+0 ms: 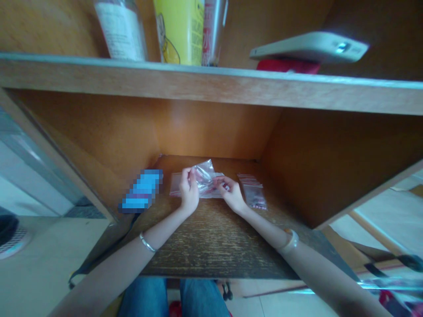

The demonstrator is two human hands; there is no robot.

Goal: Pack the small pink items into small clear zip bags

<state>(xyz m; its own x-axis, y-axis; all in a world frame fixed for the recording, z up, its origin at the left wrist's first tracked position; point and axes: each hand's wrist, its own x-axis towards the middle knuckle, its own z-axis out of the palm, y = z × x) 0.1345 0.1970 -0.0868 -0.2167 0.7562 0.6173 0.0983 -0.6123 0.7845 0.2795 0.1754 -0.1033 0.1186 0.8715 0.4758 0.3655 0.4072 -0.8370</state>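
Between my hands is a clear plastic bag [205, 169], lifted a little off the wooden desk [211, 242]. My left hand [189, 191] grips its left side, thumb and fingers closed. At its right side my right hand [231, 193] pinches the plastic with the fingertips. Some reddish bits show through the plastic, too blurred to name. Beneath the hands lie more flat clear bags [175, 185], partly covered. Just right of my right hand rests a stack of small clear zip bags [254, 193] with small dark and reddish contents.
A phone with a blurred-out screen [142, 191] leans at the left, its cable [132, 224] running to the desk's front edge. Overhead, a shelf [211, 83] carries a labelled bottle [122, 31], a yellow container [181, 31], a can [213, 31] and a white device [310, 47]. Wooden side walls flank the desk.
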